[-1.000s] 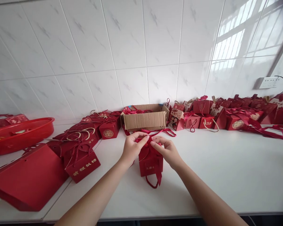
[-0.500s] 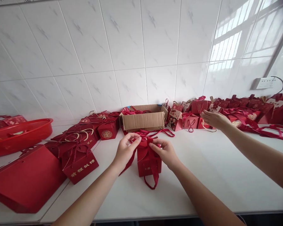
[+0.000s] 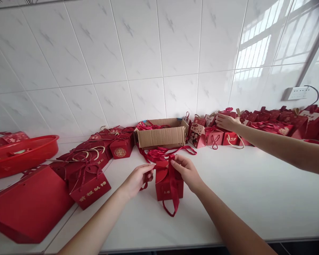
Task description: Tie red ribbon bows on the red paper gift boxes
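A small red gift box (image 3: 168,184) stands on the white counter (image 3: 255,198) in front of me, a red ribbon (image 3: 172,202) hanging down its front. My left hand (image 3: 138,177) is closed on a ribbon end at the box's left side. My right hand (image 3: 186,170) pinches the ribbon at the top of the box. More loose red ribbon (image 3: 162,153) lies just behind the box.
An open cardboard box (image 3: 162,134) sits against the tiled wall. Several red gift boxes (image 3: 95,156) lie to the left, with a red basin (image 3: 21,154) further left. Another person's hand (image 3: 225,121) reaches from the right into the row of red boxes (image 3: 268,125).
My left hand dropped from the box top to its left side, pulling ribbon. The other person's arm came in from the right and reached further left along the row of boxes.
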{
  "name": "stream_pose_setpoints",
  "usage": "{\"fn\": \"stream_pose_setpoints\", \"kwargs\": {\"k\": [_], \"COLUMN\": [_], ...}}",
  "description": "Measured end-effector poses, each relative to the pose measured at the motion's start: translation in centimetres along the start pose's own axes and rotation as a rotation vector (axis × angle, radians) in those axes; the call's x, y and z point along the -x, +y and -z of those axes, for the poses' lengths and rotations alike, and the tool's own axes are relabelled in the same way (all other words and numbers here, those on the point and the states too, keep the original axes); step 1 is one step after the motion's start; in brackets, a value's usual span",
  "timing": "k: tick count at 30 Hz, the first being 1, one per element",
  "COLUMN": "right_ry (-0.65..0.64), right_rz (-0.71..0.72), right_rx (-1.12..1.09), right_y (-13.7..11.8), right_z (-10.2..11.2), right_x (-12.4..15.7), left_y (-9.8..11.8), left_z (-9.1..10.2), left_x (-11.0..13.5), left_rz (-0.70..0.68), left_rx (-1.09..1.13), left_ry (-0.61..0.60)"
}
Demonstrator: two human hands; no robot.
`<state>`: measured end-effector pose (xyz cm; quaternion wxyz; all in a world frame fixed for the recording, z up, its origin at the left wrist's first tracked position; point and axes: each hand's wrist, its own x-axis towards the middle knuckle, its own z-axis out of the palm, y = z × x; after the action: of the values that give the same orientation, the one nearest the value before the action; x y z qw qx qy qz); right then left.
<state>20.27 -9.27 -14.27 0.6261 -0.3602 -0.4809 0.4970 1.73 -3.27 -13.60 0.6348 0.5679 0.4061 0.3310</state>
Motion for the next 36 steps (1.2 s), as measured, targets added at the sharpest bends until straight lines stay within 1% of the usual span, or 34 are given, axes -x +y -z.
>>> {"fn": "stream_pose_setpoints", "kwargs": {"k": [2,3,5,7,8,11,12,14,17,19,20,22,23,24,25,26,28,29,30,31,32,36], "right_ry": [0.036,0.055,0.095,0.135,0.151,0.153,0.146,0.117,0.054,0.042,0.049,0.061,0.056,0.047,0.037,0.028,0.022,0.022,0.026,0.033,0.045,0.081], "right_rz": [-0.008,-0.008,0.008,0.051,0.075,0.133,0.154,0.223,0.331,0.347,0.336,0.296,0.272,0.249,0.230,0.216,0.200,0.196,0.193,0.194,0.199,0.214], "right_rx": [0.023,0.046,0.138,0.282,0.355,0.511,0.543,0.610,0.704,0.718,0.702,0.634,0.590,0.545,0.504,0.470,0.424,0.408,0.396,0.388,0.383,0.382], "right_y": [0.0,0.0,0.0,0.0,0.0,0.1,0.2,0.1,-0.1,-0.2,-0.1,0.0,0.0,0.1,0.1,0.1,0.1,0.0,0.0,0.0,0.0,0.2], "right_z": [0.0,0.0,-0.2,-0.3,-0.4,-0.5,-0.5,-0.5,-0.6,-0.6,-0.6,-0.5,-0.4,-0.4,-0.3,-0.3,-0.4,-0.4,-0.4,-0.5,-0.5,-0.5], "right_x": [0.0,0.0,0.0,0.1,0.1,0.2,0.3,0.4,0.6,0.6,0.6,0.4,0.3,0.2,0.2,0.1,0.1,0.1,0.1,0.1,0.1,0.0], "left_y": [0.4,0.7,1.7,3.2,4.0,6.6,7.3,8.2,8.4,7.9,7.5,6.7,6.3,5.9,5.5,5.1,4.2,3.7,3.3,2.8,2.4,1.3], "left_z": [0.3,0.3,0.0,-0.8,-1.3,-2.9,-3.4,-4.2,-5.2,-5.5,-5.5,-5.1,-4.7,-4.3,-3.8,-3.4,-2.7,-2.5,-2.4,-2.4,-2.4,-2.5], "left_x": [0.1,0.3,1.0,2.1,2.7,3.7,3.8,3.2,1.2,-0.5,-1.3,-2.4,-2.7,-2.8,-2.8,-2.6,-2.1,-1.9,-1.7,-1.6,-1.5,-1.5], "left_rz": [-0.066,-0.113,-0.220,-0.356,-0.452,-0.839,-0.930,-1.029,-1.053,-1.053,-1.054,-1.044,-1.026,-0.994,-0.950,-0.898,-0.799,-0.771,-0.757,-0.754,-0.757,-0.761], "left_rx": [-0.024,-0.070,-0.226,-0.451,-0.585,-1.022,-1.134,-1.267,-1.306,-1.307,-1.303,-1.240,-1.164,-1.063,-0.949,-0.840,-0.680,-0.627,-0.587,-0.557,-0.532,-0.480], "left_ry": [0.034,0.055,0.085,0.093,0.094,0.098,0.104,0.121,0.172,0.233,0.289,0.475,0.560,0.601,0.570,0.463,0.188,0.088,0.037,0.024,0.040,0.155]}}
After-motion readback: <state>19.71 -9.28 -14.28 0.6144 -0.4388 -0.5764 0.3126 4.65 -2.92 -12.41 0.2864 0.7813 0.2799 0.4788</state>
